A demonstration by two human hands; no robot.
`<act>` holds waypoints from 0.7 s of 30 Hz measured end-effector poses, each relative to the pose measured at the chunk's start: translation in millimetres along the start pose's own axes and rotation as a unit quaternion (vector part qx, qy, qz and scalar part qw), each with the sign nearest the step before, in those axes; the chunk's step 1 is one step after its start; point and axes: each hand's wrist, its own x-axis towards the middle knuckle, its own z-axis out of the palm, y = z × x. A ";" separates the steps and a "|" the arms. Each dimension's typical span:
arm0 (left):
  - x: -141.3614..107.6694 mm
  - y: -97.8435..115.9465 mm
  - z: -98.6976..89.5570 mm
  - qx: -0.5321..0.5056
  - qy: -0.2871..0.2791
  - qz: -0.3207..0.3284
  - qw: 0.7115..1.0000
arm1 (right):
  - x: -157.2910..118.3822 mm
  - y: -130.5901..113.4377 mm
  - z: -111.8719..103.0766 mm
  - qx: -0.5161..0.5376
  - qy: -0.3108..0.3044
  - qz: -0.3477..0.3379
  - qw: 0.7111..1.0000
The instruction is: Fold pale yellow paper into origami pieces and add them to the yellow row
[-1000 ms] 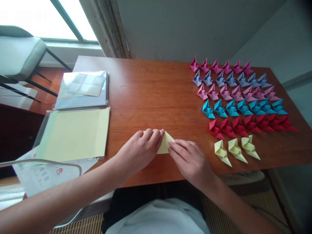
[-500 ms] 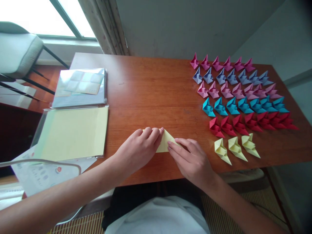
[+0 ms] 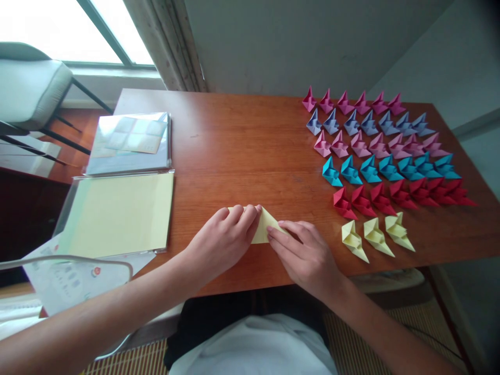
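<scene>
A partly folded piece of yellow origami paper point(image 3: 260, 234) lies on the table near its front edge, under both hands. My left hand point(image 3: 226, 232) is curled over its left part, fingers bent and pressing it down; much of the paper is hidden there. At the slanted right corner, my right hand point(image 3: 307, 255) pinches the paper between thumb and fingers. Closest to my right hand stand three folded yellow paper figures point(image 3: 375, 237) in a short row.
Behind the yellow figures are rows of red point(image 3: 400, 194), turquoise point(image 3: 388, 169), pink point(image 3: 377, 145), lavender point(image 3: 368, 123) and magenta point(image 3: 361, 103) figures. At left lie a pack of yellow paper point(image 3: 125, 213) and another plastic-wrapped pack point(image 3: 101, 164). A white cable point(image 3: 94, 259) crosses the lower left.
The view has shifted very slightly. Both hands keep their places on the yellow paper, with no clear change in the fold.
</scene>
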 end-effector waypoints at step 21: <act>-6.2 4.2 -5.8 -0.049 0.039 0.049 0.997 | 1.0 0.6 -0.4 0.009 -0.001 0.009 1.000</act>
